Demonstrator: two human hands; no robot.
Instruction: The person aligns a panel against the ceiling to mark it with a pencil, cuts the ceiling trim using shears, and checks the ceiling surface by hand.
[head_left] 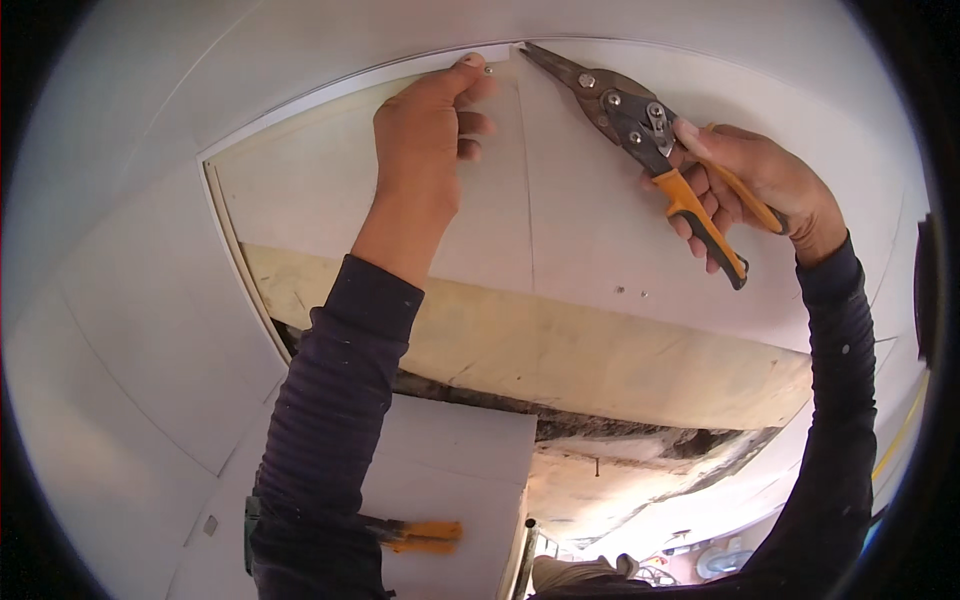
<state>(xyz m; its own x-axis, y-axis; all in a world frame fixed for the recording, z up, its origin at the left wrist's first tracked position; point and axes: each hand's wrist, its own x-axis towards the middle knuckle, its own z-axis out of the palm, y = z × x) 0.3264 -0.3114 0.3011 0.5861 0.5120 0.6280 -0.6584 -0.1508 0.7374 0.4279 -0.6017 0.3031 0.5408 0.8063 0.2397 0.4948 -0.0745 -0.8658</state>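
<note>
Raised against the white panel surface [600, 230], my left hand [425, 130] has its thumb pressed to a narrow white trim strip [497, 53] along the upper seam, fingers curled below. A small screw [488, 70] shows beside the thumb tip. My right hand [745, 185] is wrapped round a pair of aviation snips [635, 135] with orange and black handles. Their dark jaws point up and left, and the tips reach the seam just right of the strip's end. How far the jaws are parted is hard to make out.
Two small screws [630, 292] dot the panel. Below it runs a cream-coloured board [500, 330], then a dark, rough gap [640, 435]. An orange-handled tool [425, 536] shows beside my left sleeve. A fan [722, 560] stands in the bright area far below.
</note>
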